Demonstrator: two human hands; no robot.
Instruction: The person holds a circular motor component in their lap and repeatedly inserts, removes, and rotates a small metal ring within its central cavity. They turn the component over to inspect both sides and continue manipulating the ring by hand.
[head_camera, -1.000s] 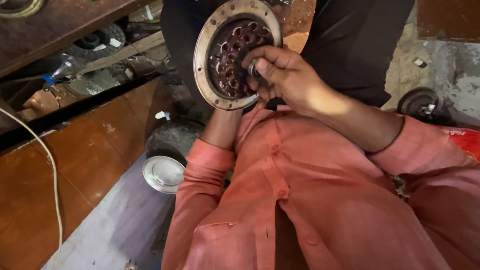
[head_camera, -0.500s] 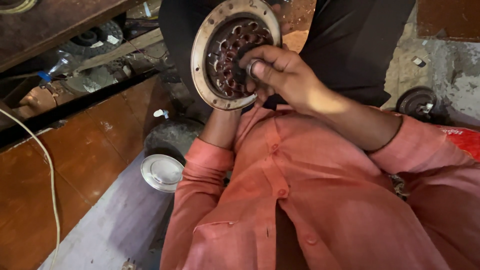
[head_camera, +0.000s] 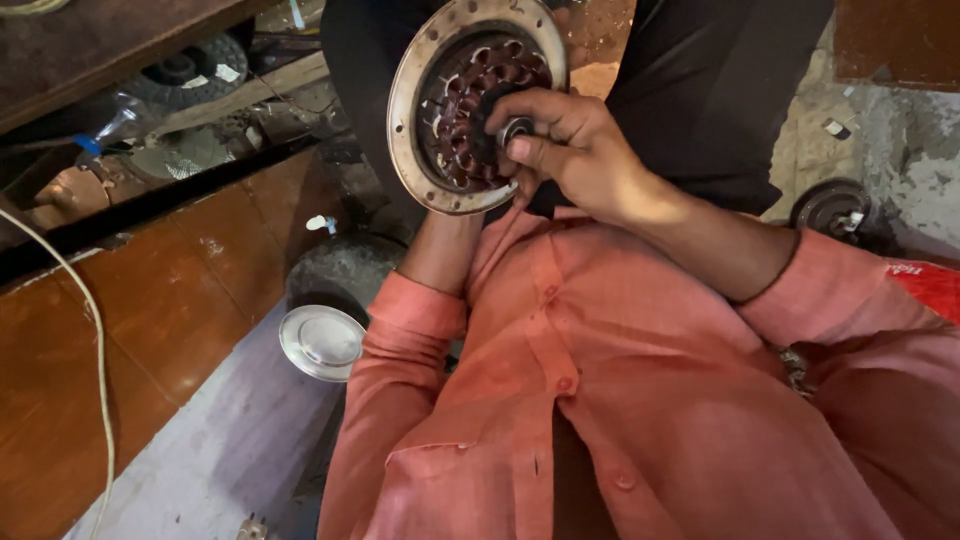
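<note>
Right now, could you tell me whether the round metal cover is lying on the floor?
Yes, the round metal cover lies on the grey floor, beside the person's left sleeve.

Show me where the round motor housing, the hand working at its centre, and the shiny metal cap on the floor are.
round motor housing (head_camera: 425, 90): head view, on its grey outer rim, left side.
right hand (head_camera: 575, 150): head view, on the back of the hand.
shiny metal cap (head_camera: 322, 343): head view, on the middle of its domed face.

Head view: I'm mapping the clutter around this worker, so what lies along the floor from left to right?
White cable → round metal cap → salmon-pink shirt → dark round motor part.
</note>
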